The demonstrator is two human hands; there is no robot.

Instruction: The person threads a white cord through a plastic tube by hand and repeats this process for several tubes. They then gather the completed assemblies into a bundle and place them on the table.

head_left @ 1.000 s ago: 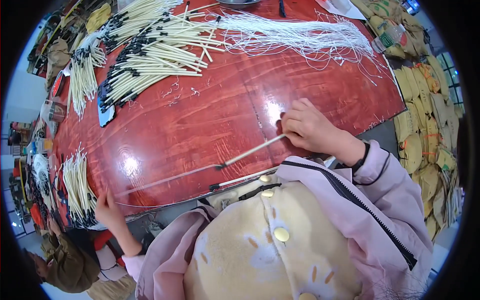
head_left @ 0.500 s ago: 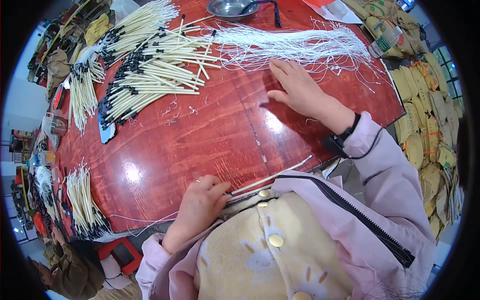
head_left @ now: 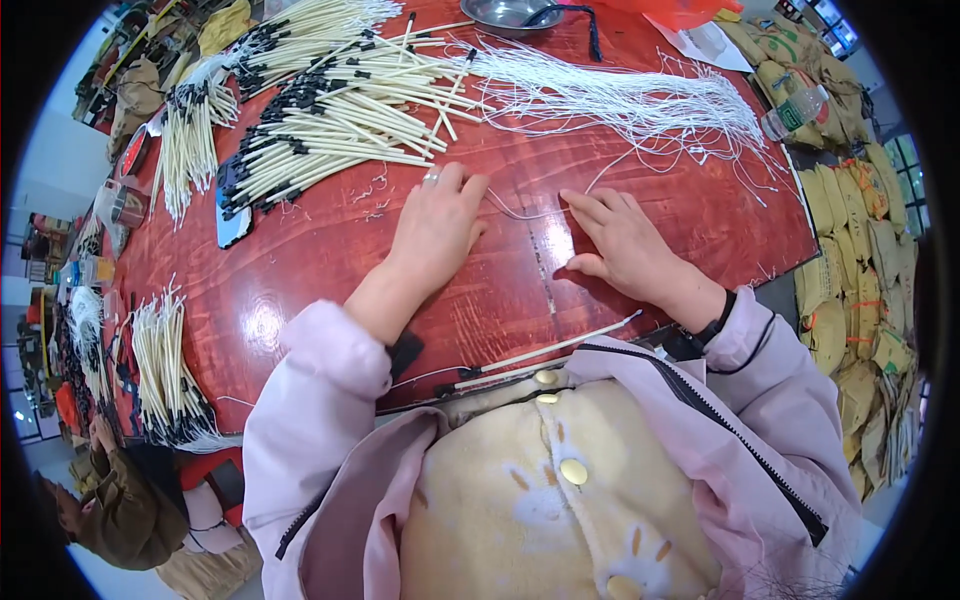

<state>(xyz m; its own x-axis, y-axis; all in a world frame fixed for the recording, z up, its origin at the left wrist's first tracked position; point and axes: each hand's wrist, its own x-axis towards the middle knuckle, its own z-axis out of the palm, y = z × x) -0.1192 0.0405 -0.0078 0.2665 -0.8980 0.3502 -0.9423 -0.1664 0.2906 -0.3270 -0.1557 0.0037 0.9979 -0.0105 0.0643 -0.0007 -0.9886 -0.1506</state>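
Note:
My left hand (head_left: 436, 228) rests over the red table, back up, its fingers a little apart and reaching near the ends of the cream sticks (head_left: 345, 137), many with black tips. Beside its index finger lies one end of a thin white cord (head_left: 525, 217). The cord runs to the fingertips of my right hand (head_left: 628, 248), bends there and goes on toward the white cord bundle (head_left: 610, 95). My right fingers are together on the cord, with the thumb apart. One cream stick (head_left: 545, 352) with a black end lies along the near table edge, against my jacket.
A metal bowl (head_left: 510, 14) stands at the far edge, and a plastic bottle (head_left: 795, 112) at the far right. A phone (head_left: 234, 222) is partly under the sticks. More stick bundles (head_left: 168, 360) lie at the left, near another person (head_left: 125, 510). Stacked sacks (head_left: 835, 260) line the right.
My left hand has left the stick at the near edge and moved forward to the sticks. The right hand has come back from the cord bundle, drawing a white cord toward me.

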